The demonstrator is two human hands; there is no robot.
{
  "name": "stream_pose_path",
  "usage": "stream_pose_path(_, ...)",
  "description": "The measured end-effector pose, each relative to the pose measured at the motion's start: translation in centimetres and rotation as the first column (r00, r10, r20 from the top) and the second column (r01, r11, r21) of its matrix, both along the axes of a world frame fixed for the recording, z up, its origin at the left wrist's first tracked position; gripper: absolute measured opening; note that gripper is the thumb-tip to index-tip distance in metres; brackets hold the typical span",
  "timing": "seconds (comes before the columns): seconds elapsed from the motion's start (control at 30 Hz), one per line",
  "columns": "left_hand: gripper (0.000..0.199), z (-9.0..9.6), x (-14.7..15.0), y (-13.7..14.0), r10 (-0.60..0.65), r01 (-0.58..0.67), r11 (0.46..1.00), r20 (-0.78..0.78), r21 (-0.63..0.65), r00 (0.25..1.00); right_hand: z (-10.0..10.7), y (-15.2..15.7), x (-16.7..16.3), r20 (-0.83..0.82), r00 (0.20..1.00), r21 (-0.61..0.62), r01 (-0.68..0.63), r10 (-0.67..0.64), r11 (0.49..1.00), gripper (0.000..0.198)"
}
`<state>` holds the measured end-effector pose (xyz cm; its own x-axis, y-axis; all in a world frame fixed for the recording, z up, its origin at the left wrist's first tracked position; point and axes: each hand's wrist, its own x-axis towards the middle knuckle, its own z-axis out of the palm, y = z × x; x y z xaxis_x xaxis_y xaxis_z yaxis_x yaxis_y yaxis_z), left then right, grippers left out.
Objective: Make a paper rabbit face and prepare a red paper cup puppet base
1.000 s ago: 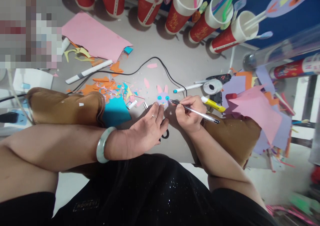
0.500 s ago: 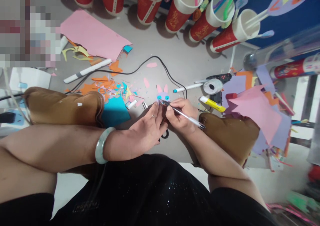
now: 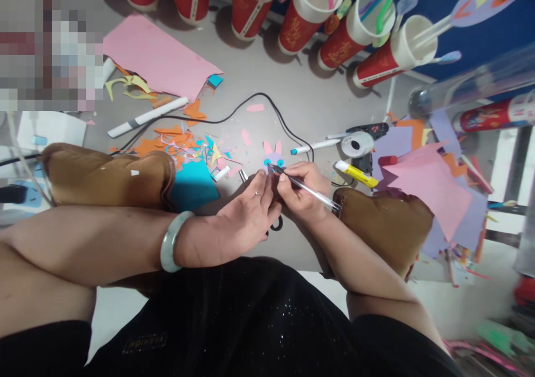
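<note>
A small purple paper rabbit face (image 3: 273, 157) with pink ears and blue round eyes lies on the grey table. My right hand (image 3: 307, 185) is closed around a clear-barrelled pen (image 3: 311, 190), its dark tip over the face just below the eyes. From the left, my left hand (image 3: 251, 213) holds the lower part of the face with its fingers close together. These fingers hide much of the cutout's lower half. Black scissor handles (image 3: 276, 223) show under my hands, and their metal blades (image 3: 243, 174) stick out left of my fingers.
Red paper cups (image 3: 298, 15) with straws line the back. Orange paper scraps (image 3: 171, 137) and a blue sheet (image 3: 194, 182) lie left; a black cable (image 3: 234, 115) crosses the table. A marker (image 3: 315, 146), a yellow glue-like tube (image 3: 356, 174), a tape roll (image 3: 356, 143) and brown cushions (image 3: 108, 174) flank my arms.
The pen's tip has shifted slightly over the rabbit face and its barrel has tilted a little. My left hand stays in place on the paper.
</note>
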<state>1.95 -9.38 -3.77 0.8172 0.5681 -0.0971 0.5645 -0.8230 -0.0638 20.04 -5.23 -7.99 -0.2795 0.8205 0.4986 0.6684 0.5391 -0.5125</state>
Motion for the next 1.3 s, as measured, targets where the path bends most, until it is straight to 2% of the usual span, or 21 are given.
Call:
stream_pose_path(0.37, 0.091, 0.51, 0.2, 0.13, 0.008, -0.01, 0.999, -0.046, -0.048, 0.999, 0.15, 0.03, -0.05, -0.034, 0.999, -0.014, -0.019, 0.019, 1.0, 0.01)
stream_pose_path(0.67, 0.093, 0.15, 0.16, 0.04, -0.005, 0.005, 1.0, -0.05, -0.004, 0.999, 0.04, 0.18, -0.06, -0.057, 0.997, 0.02, -0.049, 0.05, 0.999, 0.015)
stream_pose_path(1.3, 0.092, 0.22, 0.19, 0.08, 0.008, -0.009, 0.999, -0.02, -0.032, 1.0, -0.23, 0.11, 0.06, -0.044, 0.999, 0.014, -0.017, 0.018, 1.0, 0.01)
